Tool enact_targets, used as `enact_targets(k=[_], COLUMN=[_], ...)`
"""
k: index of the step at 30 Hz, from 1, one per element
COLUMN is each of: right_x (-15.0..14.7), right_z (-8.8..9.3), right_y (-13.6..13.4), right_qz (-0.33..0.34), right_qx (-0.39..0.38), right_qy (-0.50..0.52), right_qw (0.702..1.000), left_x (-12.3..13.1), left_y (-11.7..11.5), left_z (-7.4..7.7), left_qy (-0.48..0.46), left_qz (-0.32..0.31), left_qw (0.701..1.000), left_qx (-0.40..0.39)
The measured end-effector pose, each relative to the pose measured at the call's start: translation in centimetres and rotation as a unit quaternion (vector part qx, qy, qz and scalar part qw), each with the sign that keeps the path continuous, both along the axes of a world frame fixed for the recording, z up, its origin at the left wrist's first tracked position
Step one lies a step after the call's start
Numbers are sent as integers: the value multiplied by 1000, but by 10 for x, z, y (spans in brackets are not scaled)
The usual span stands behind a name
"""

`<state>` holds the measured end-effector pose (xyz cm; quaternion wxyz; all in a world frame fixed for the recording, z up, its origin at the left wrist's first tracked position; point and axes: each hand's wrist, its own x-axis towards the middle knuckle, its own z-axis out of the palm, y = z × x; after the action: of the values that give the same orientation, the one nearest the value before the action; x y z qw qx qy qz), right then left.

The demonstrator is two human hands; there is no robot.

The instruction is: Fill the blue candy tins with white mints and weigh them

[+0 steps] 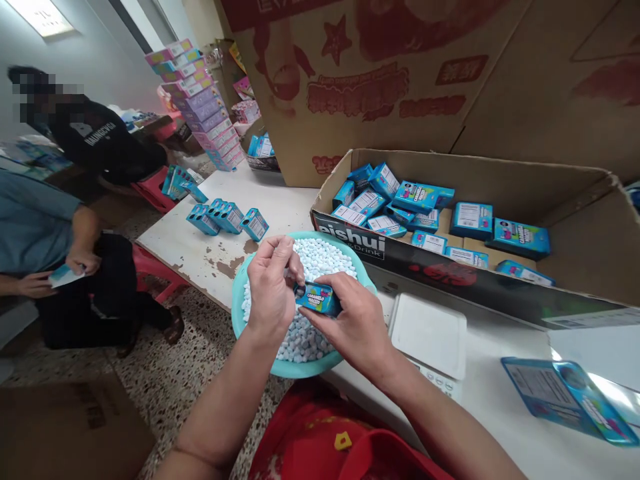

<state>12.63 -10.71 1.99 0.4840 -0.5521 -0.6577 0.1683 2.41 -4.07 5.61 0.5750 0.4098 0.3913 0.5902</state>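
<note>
Over a turquoise basin [239, 333] of small pale blue and white candies [320, 257], my right hand [363, 320] grips a small blue candy box [316, 299] printed "Caramelo Macizo". The box lies on its side, one end toward my left hand. My left hand [274, 280] is closed, thumb and fingers curled together beside that end of the box. What it holds, if anything, is hidden. It is too tight there to see whether the left fingers touch the box.
A long cardboard carton [450, 287] holds several blue boxes. A white scale [429, 337] and a flat blue carton [565, 400] lie at right. More blue boxes [217, 217] stand on the white table [200, 260]. Two people [45, 233] sit at left.
</note>
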Motion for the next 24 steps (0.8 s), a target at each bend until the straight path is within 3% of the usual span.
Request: enact_targets(k=[10,16,19,21,24], right_x=[-1,21,50,72,101], right_z=[-10,-4,-6,-16,-41], right_y=[6,-12,-35,-49,-65], right_qz=[-4,19,-39,-108,-214], right_qx=[8,1,-14,-18,-27], right_qy=[35,122,181,185,171], right_qw=[999,992,983,977,961], left_x=[4,-3,-20,-33,-44], left_y=[-1,-2,9,17,20], left_z=[-3,17,4,-21,-64], left_qy=[9,-5,109,293,563], left_qz=[18,13,38,1,-130], left_qw=[1000,999,989,950,805], left_qx=[10,28,87,105,136])
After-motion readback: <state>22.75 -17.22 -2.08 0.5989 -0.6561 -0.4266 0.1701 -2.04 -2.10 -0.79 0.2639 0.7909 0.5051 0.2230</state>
